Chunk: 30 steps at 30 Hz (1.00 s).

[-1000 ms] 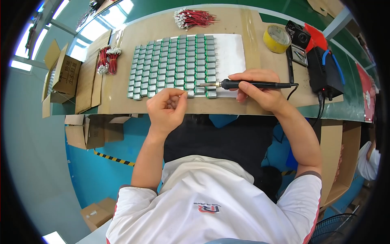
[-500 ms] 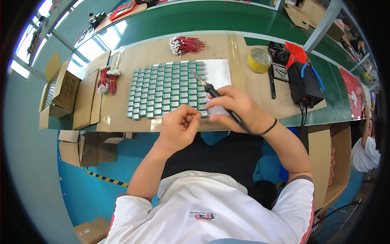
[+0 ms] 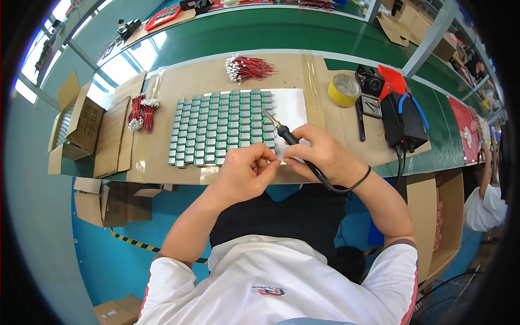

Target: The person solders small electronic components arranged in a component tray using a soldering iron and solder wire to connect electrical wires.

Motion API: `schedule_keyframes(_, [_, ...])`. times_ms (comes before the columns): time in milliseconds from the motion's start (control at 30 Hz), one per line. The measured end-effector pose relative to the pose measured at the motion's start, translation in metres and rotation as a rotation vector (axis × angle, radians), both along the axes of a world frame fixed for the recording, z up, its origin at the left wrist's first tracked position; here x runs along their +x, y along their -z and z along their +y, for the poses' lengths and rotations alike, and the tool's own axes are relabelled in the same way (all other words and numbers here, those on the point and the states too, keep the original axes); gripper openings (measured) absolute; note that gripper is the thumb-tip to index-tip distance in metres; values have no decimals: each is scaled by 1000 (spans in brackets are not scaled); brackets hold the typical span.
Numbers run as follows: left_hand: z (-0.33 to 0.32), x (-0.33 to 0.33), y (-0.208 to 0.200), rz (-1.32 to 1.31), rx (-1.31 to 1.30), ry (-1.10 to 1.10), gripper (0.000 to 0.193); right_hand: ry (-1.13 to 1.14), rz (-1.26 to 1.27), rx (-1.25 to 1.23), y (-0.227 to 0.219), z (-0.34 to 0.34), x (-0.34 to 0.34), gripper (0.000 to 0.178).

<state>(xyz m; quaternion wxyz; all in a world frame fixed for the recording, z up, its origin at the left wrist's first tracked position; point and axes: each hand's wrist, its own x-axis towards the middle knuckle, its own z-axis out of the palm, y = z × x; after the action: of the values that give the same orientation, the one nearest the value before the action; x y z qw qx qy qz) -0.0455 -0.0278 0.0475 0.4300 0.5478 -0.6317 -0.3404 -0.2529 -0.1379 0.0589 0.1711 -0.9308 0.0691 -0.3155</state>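
Observation:
In my right hand [image 3: 330, 158] is a soldering iron [image 3: 289, 137], its black handle gripped and its metal tip slanting up and left over the right edge of the block rows. My left hand [image 3: 246, 172] is pinched closed at the near edge of these rows; whatever sits between its fingertips is too small to make out. The fingertips of both hands nearly meet. Rows of small grey blocks with green edges [image 3: 216, 127] stand side by side on a white sheet [image 3: 295, 105].
Red wires with white connectors [image 3: 249, 69] lie beyond the blocks, and two tied bundles [image 3: 142, 114] to the left. An open carton [image 3: 81, 122] stands far left. At right are a yellow tape roll [image 3: 343, 90] and a black soldering station [image 3: 403, 122]. Another person [image 3: 486, 203] is at far right.
My left hand has moved right and my right hand's fingers have come in toward it, so the fingertips are closer. The soldering iron stays in my right hand. The whole view has shifted slightly.

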Motion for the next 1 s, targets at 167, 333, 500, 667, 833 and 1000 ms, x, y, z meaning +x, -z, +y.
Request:
schedule_keyframes(167, [-9,23,-5,37,-97,-127,5,98,-122,160,13,-12,4,22])
schedule_keyframes(333, [-9,51,-13,266,-118,-294,5,81,-109,186,22,4,12,34])
schedule_keyframes(500, [-9,59,-10,290,-152,-319,6,109,-110,222,29,16,21,32])
schedule_keyframes(667, [-5,62,-11,326,-109,-346,4,136,-121,216,31,9,23,29])
schedule_keyframes(833, [-10,67,-8,331,-149,-354,9,211,-147,181,20,-14,20,22])
schedule_keyframes(1000, [-24,72,-12,299,-186,-342,17,169,-190,147,18,-46,29,20])
